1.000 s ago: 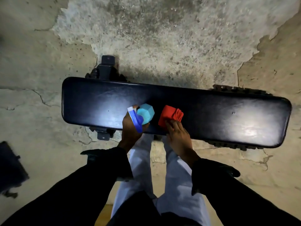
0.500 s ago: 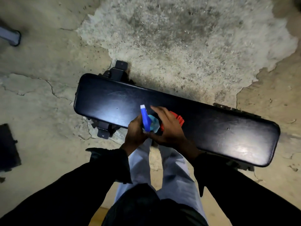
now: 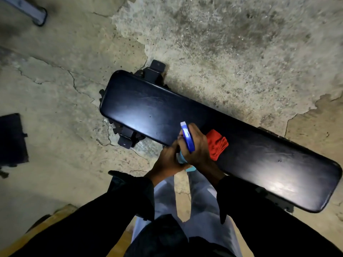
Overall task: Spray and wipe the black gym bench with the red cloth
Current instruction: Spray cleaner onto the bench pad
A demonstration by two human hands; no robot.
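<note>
One black bench (image 3: 213, 130), one red cloth (image 3: 217, 144), one spray bottle (image 3: 187, 138), and two hands (image 3: 185, 154).

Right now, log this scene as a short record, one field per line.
bench: black gym bench lying on a diagonal on a cracked concrete floor
spray bottle: teal body with a blue trigger head, nozzle aimed toward the bench's left end
left hand: left hand wrapped around the bottle's body
right hand: right hand closed over the trigger head
cloth: red cloth lying folded on the bench, just beyond the right hand
spray on bench: cannot tell
</note>
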